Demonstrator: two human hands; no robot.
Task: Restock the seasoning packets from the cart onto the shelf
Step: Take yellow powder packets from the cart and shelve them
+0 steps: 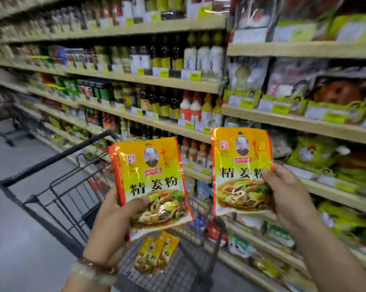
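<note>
My left hand (112, 226) grips a small stack of yellow-orange seasoning packets (150, 182) by the lower left corner, held upright above the cart. My right hand (287, 194) pinches a single matching packet (240, 171) at its right edge, held up beside the shelf. More of the same packets (154, 256) lie in the black wire cart (57, 192) below my hands. The wooden shelf (300, 123) rises at the right, its levels packed with bagged goods.
Rows of sauce bottles (167, 57) fill the shelving at centre and left, with yellow price tags along the edges. Green and yellow bags (312, 154) sit on the right shelves. The grey aisle floor (13, 239) stretches to the left of the cart.
</note>
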